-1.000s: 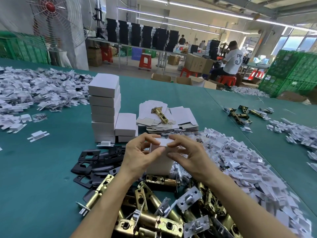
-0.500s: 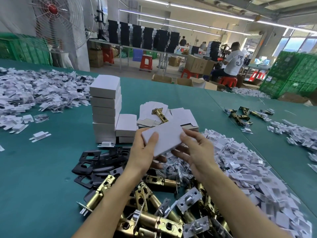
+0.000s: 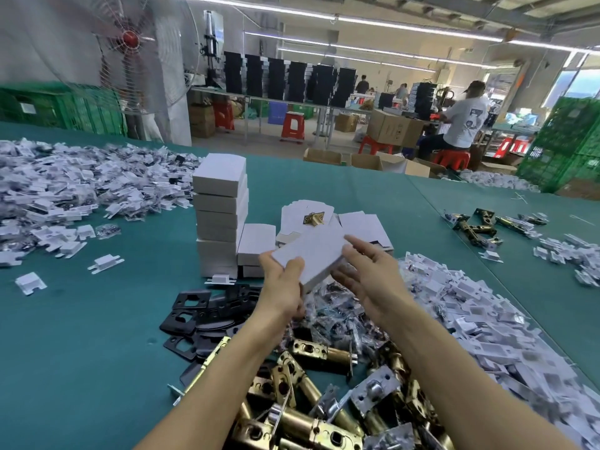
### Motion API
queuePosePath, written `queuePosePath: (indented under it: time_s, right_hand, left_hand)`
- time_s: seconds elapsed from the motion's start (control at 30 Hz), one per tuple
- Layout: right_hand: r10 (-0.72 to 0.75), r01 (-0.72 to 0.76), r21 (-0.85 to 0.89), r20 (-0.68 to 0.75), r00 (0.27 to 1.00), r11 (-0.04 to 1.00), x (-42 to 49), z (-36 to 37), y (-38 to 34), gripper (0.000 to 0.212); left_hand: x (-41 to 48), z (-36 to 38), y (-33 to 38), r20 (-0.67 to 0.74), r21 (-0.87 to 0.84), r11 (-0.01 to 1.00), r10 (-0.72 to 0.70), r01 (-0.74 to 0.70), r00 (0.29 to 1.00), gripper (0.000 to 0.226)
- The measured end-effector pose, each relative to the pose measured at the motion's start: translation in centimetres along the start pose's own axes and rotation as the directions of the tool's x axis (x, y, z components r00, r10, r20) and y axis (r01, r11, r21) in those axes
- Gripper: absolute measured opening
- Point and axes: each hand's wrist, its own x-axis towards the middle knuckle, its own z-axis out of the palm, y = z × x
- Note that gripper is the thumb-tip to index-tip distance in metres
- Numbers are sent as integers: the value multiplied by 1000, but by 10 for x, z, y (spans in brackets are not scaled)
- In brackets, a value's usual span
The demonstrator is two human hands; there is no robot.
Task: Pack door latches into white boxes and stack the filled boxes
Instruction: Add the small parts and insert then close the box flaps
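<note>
Fingers (image 3: 293, 267) of left hand (image 3: 282, 287) pinch closed white box (image 3: 311, 251) at frame centre, tilted, aloft | right hand (image 3: 373, 277) straight-fingered, touching its far end | risk: corner pinch slips, box drops onto brass latches (image 3: 321, 352); clumsy placing may topple tall box stack (image 3: 220, 216) centre-left.

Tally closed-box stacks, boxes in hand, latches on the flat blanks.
Stacks of closed white cardboard boxes: 2, tall and short
White cardboard box gripped by the left hand: 1
Brass door latch on flat white box blanks: 1
Total: 4
</note>
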Motion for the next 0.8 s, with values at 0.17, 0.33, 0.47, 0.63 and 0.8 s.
queuePosePath:
  time_s: [0.17, 0.33, 0.47, 0.63, 0.8]
  right_hand:
    - [71, -50, -193, 100, 993, 980, 3, 6, 2, 32]
    - [171, -147, -252, 76, 982, 956, 12, -11, 19, 16]
    - [195, -168, -312, 57, 979, 935, 24, -20, 24, 12]
    - [78, -42, -496, 52, 996, 867, 43, -15, 18, 11]
    - [-104, 171, -816, 136, 985, 553, 74, -6, 15, 32]
  left_hand:
    - [37, 4, 0, -255, -251, 968, -70, 4, 964, 22]
    - [59, 2, -2, -426, -313, 949, -115, -27, 898, 30]
    - [66, 7, -8, -512, -368, 926, -131, -79, 849, 33]
    - [73, 9, -1, -573, -565, 807, -233, -172, 786, 46]
    - [74, 8, 3, -601, -596, 768, -234, -234, 764, 49]
